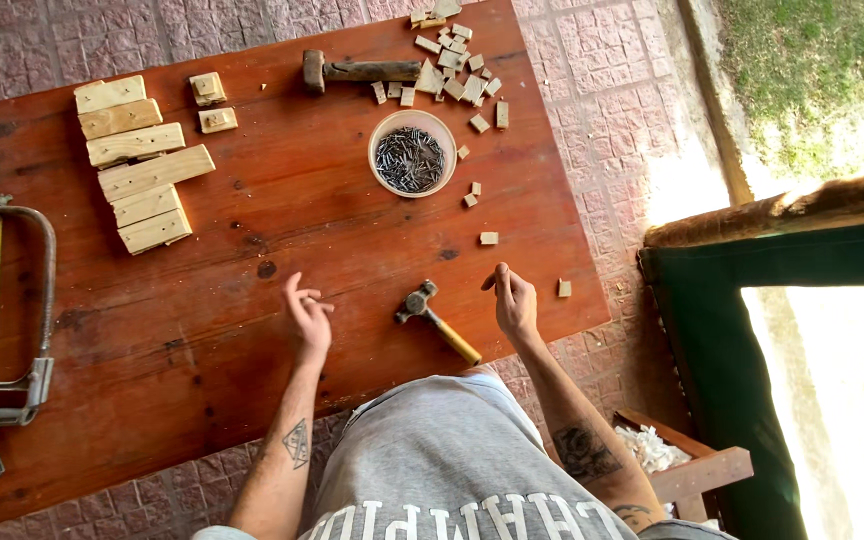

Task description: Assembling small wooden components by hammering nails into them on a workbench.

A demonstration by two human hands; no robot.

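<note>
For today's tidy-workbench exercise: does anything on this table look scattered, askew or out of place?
Yes. Small wood offcuts lie scattered loosely around the bowl of nails, with strays reaching the table edge, unlike the wooden blocks stacked neatly in a row.

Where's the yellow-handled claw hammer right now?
In the head view, the yellow-handled claw hammer lies on the red-brown wooden table near its front edge, between the left hand and right hand.

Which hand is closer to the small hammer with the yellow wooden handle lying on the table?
Right, narrowly. The right hand hovers just right of the small hammer with the yellow wooden handle, near its handle; the left hand is farther off, left of its metal head.
</note>
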